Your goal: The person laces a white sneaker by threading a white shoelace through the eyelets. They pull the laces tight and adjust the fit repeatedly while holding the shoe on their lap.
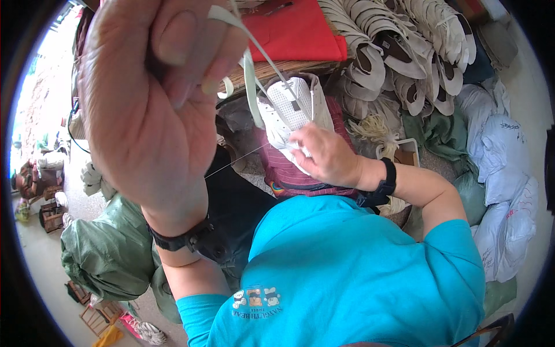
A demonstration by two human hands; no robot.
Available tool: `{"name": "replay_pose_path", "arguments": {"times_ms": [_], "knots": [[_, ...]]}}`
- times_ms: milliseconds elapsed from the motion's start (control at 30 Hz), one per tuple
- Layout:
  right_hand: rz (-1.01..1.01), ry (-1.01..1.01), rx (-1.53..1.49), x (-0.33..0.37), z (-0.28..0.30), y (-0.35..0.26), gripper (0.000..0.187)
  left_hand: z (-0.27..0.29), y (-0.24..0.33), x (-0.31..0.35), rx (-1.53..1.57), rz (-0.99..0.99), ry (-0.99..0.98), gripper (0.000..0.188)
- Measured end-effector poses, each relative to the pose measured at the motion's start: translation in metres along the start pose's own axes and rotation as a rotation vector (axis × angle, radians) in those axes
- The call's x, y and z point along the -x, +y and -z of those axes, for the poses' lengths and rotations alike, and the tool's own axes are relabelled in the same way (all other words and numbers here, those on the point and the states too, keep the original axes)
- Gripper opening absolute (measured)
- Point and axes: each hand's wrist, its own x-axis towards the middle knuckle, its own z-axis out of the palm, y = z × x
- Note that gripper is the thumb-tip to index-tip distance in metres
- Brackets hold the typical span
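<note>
A white shoe (pixel 293 104) with a mesh tongue rests on the maroon striped cloth over my lap. Raised close to the camera, my left hand (pixel 153 110) has its fingers curled in a pinch on a pale flat shoelace (pixel 252 87). The shoelace runs down from there to the front of the shoe, with a loop hanging loose. My right hand (pixel 329 156) is closed against the shoe's side, fingertips near the lace's lower end; what they pinch is hidden. A thin thread (pixel 237 160) stretches off to the shoe's left.
Behind the shoe, a red sheet (pixel 300 32) covers part of a wooden table. Rows of beige shoe uppers (pixel 393 46) are piled at the far right, above a bundle of cream laces (pixel 374 128). White sacks (pixel 503 156) line the right side; a green sack (pixel 110 254) sits at the left.
</note>
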Motion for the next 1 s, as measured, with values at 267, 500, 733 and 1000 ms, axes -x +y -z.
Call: {"name": "replay_pose_path", "arguments": {"times_ms": [267, 500, 733, 1000], "knots": [[-0.514, -0.335, -0.964, -0.063, 0.042, 0.006, 0.025, 0.018, -0.015, 0.031, -0.063, -0.033, 0.479, 0.035], [-0.537, 0.373, -1.537, -0.083, 0.160, 0.101, 0.029, 0.131, 0.059, 0.165, 0.462, -0.033, 1.045, 0.022], [-0.798, 0.940, -1.247, 0.008, 0.324, 0.243, 0.021, 0.201, 0.168, 0.327, 0.197, -0.289, 1.344, 0.022], [-0.864, 1.032, -0.695, 0.050, 0.369, 0.241, 0.007, 0.181, 0.173, 0.287, -0.616, -0.261, 1.270, 0.027]]}}
